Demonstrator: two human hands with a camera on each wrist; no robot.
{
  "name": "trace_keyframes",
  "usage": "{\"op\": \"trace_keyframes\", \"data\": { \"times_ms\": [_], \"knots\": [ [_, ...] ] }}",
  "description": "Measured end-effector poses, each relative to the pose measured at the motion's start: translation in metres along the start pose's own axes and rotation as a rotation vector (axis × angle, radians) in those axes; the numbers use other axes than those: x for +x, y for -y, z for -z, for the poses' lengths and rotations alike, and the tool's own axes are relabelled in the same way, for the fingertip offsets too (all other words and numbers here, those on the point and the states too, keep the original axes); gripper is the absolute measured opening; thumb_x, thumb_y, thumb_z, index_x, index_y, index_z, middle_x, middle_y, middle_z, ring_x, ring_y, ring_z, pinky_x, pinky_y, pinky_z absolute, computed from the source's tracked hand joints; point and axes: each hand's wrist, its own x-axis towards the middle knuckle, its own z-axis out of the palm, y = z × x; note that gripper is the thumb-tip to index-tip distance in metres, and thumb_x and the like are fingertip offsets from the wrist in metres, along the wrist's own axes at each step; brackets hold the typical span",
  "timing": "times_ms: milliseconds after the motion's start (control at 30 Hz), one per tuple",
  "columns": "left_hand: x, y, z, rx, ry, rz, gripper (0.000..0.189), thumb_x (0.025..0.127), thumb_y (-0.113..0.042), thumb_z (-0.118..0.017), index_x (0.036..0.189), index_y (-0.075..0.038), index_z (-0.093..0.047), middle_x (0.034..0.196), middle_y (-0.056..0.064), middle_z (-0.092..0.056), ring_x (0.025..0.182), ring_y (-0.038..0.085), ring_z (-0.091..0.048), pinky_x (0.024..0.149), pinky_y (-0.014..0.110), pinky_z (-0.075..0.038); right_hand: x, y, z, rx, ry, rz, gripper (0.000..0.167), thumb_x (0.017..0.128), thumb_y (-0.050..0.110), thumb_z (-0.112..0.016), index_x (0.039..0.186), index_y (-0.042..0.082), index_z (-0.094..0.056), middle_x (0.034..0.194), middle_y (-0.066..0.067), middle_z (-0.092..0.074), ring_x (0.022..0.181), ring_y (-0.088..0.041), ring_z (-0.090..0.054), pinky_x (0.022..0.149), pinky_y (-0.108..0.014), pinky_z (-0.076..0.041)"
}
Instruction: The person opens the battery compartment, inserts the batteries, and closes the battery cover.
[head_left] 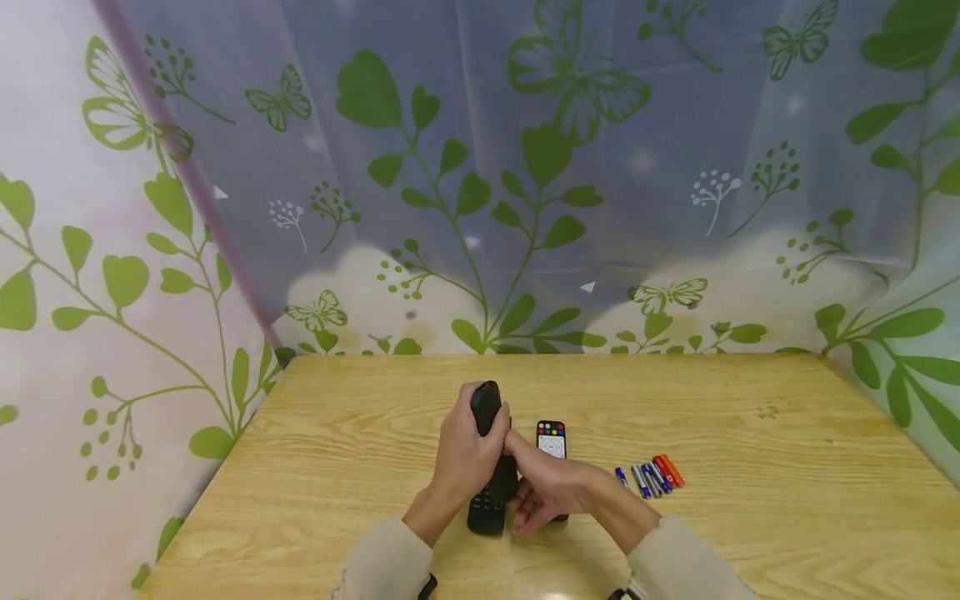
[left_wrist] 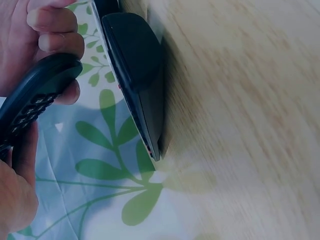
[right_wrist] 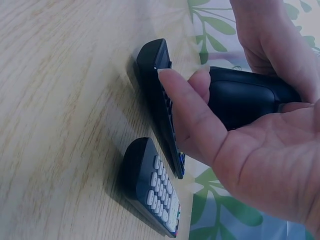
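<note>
My left hand [head_left: 468, 442] grips a black remote control [head_left: 487, 404] near its upper end, tilted above the table. Its keys show in the left wrist view, where the remote [left_wrist: 42, 85] spans between both hands. My right hand [head_left: 551, 483] holds the lower end, thumb on the smooth back [right_wrist: 242, 95] and fingers curled round the other side. Below the held remote lies a second black remote [head_left: 486, 518] with dark keys, partly hidden by it. A third remote [head_left: 552, 440], with white keys and coloured buttons at its top, lies beside it, partly covered by my right hand.
To the right, several batteries lie side by side: blue-and-silver ones [head_left: 649, 481] and orange-red ones [head_left: 669, 471]. The wooden table [head_left: 360, 417] ends at a curtain [head_left: 465, 250] printed with leaves and butterflies. Beige sleeves [head_left: 390, 558] cover both forearms.
</note>
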Motion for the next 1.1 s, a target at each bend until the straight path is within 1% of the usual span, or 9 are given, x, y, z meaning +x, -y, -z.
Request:
{"op": "trace_keyframes", "data": {
  "times_ms": [233, 367, 467, 567, 667, 767, 833, 900, 1100],
  "knots": [
    [0.000, 0.000, 0.001, -0.007, 0.008, 0.008, 0.030, 0.095, -0.021, -0.059, 0.118, -0.003, -0.051, 0.080, 0.005, -0.057, 0.062, 0.015, -0.054, 0.050, 0.026, -0.048, 0.001, -0.001, 0.000, 0.011, -0.001, -0.004, 0.059, 0.089, 0.055, -0.028, 0.106, 0.003, -0.050, 0.076, -0.011, -0.049, 0.058, -0.019, -0.051, 0.065, -0.038, -0.058],
    [0.000, 0.001, 0.002, 0.011, -0.004, 0.003, 0.032, 0.095, -0.023, -0.059, 0.119, -0.003, -0.052, 0.081, 0.005, -0.059, 0.063, 0.015, -0.055, 0.050, 0.026, -0.048, 0.002, 0.000, -0.001, 0.035, -0.006, 0.020, 0.055, 0.090, 0.054, -0.029, 0.104, 0.005, -0.051, 0.078, -0.011, -0.051, 0.059, -0.018, -0.051, 0.062, -0.035, -0.057],
    [0.001, 0.002, 0.004, 0.018, -0.021, -0.012, 0.032, 0.095, -0.023, -0.059, 0.120, -0.004, -0.052, 0.082, 0.005, -0.059, 0.062, 0.014, -0.055, 0.050, 0.026, -0.048, 0.002, 0.000, -0.003, 0.030, -0.023, 0.045, 0.058, 0.091, 0.056, -0.030, 0.108, 0.005, -0.051, 0.079, -0.012, -0.054, 0.059, -0.018, -0.051, 0.061, -0.034, -0.056],
    [0.001, 0.004, 0.004, -0.003, -0.031, -0.011, 0.031, 0.095, -0.023, -0.058, 0.119, -0.004, -0.052, 0.081, 0.004, -0.058, 0.060, 0.014, -0.055, 0.048, 0.026, -0.048, 0.002, -0.002, -0.003, -0.050, -0.047, 0.083, 0.063, 0.093, 0.057, -0.028, 0.120, 0.004, -0.050, 0.082, -0.015, -0.058, 0.059, -0.019, -0.053, 0.058, -0.034, -0.055],
    [0.000, 0.006, 0.003, -0.044, -0.037, 0.009, 0.030, 0.095, -0.022, -0.058, 0.119, -0.005, -0.051, 0.080, 0.004, -0.058, 0.059, 0.013, -0.055, 0.047, 0.027, -0.049, 0.002, -0.006, 0.000, -0.196, -0.080, 0.170, 0.060, 0.099, 0.051, -0.023, 0.125, 0.003, -0.050, 0.082, -0.017, -0.061, 0.057, -0.021, -0.056, 0.054, -0.034, -0.054],
    [-0.001, 0.007, 0.003, -0.077, -0.044, 0.028, 0.030, 0.096, -0.021, -0.058, 0.119, -0.004, -0.050, 0.078, 0.003, -0.060, 0.060, 0.012, -0.058, 0.048, 0.027, -0.051, 0.004, -0.010, 0.002, -0.329, -0.111, 0.264, 0.055, 0.102, 0.045, -0.022, 0.120, 0.003, -0.052, 0.079, -0.014, -0.062, 0.058, -0.024, -0.058, 0.052, -0.033, -0.051],
    [-0.001, 0.008, 0.003, -0.086, -0.051, 0.034, 0.029, 0.096, -0.020, -0.058, 0.118, -0.003, -0.049, 0.078, 0.002, -0.060, 0.061, 0.012, -0.059, 0.049, 0.027, -0.052, 0.004, -0.012, 0.002, -0.399, -0.150, 0.308, 0.053, 0.103, 0.044, -0.023, 0.116, 0.003, -0.054, 0.077, -0.012, -0.062, 0.057, -0.025, -0.058, 0.051, -0.034, -0.049],
    [-0.001, 0.010, 0.003, -0.097, -0.053, 0.042, 0.028, 0.096, -0.019, -0.058, 0.118, -0.003, -0.048, 0.077, 0.002, -0.061, 0.062, 0.011, -0.060, 0.049, 0.027, -0.053, 0.004, -0.013, 0.003, -0.444, -0.186, 0.335, 0.054, 0.103, 0.046, -0.025, 0.117, 0.003, -0.055, 0.076, -0.011, -0.062, 0.056, -0.024, -0.057, 0.051, -0.034, -0.047],
    [-0.001, 0.015, 0.003, -0.143, -0.062, 0.065, 0.028, 0.096, -0.017, -0.058, 0.116, -0.002, -0.048, 0.081, 0.007, -0.060, 0.062, 0.013, -0.061, 0.049, 0.027, -0.054, 0.005, -0.018, 0.002, -0.588, -0.363, 0.416, 0.057, 0.101, 0.053, -0.032, 0.120, 0.006, -0.058, 0.083, -0.001, -0.062, 0.067, -0.013, -0.055, 0.058, -0.033, -0.045]
  ]
}}
